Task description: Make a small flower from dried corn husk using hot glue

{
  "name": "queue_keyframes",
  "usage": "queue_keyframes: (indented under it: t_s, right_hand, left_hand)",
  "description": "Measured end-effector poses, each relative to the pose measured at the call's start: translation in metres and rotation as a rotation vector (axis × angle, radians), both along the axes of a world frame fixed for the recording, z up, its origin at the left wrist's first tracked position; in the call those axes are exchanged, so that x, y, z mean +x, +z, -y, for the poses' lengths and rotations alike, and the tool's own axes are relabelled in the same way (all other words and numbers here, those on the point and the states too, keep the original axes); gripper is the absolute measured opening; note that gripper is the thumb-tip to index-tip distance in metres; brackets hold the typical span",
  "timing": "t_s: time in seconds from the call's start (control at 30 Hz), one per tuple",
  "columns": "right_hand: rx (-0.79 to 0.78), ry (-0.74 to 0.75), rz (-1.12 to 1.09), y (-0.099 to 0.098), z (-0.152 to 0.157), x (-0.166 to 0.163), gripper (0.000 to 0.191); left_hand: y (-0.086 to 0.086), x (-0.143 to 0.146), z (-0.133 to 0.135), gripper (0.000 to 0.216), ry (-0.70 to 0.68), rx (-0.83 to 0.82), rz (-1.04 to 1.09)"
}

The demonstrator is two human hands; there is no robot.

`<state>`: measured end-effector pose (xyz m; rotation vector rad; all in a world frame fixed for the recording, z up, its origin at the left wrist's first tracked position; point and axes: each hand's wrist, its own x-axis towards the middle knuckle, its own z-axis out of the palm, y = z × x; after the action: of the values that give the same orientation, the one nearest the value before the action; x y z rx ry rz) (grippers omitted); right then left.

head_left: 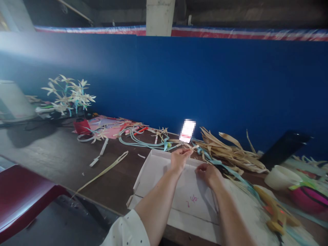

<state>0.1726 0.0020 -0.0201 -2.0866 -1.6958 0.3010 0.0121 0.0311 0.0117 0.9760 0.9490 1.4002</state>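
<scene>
My left hand (179,158) hovers over the far edge of a flat white cardboard tray (153,171). Its fingers are pinched on a thin pale straw strip (194,147) that points to the right. My right hand (208,173) rests curled on the tray just right of the left hand, close to a blue ribbon (217,163); whether it holds anything is hidden. A pile of dried tan leaf strips (230,152) lies just beyond both hands.
A straw flower bouquet (69,94) stands far left by a red pot (81,125). Coiled teal tubing (135,140), a lit phone (187,131), a white bowl (280,177), a pink bowl (310,198), a yellow glue gun (275,212) and a dark red chair (23,194) surround the dark table (51,153).
</scene>
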Motion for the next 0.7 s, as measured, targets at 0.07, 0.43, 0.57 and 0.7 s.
queue_keyframes:
  t_s: [0.07,0.43,0.57,0.7]
  right_hand:
    - [-0.011,0.004,-0.007,-0.001,-0.001,-0.001,0.016]
    - [0.184,-0.055,-0.085,0.009,0.001,0.005,0.03]
    - [0.115,-0.049,0.045,-0.003,-0.001,-0.001,0.04]
    - [0.065,-0.019,0.053,-0.005,-0.002,-0.003,0.018]
  left_hand:
    - [0.001,0.0,0.001,0.029,0.002,-0.003,0.004]
    - [-0.009,0.002,-0.007,0.031,-0.017,0.025,-0.008]
    - [-0.008,0.002,-0.005,0.029,-0.02,0.02,-0.015]
    - [-0.006,0.003,-0.003,0.027,-0.015,0.008,0.001]
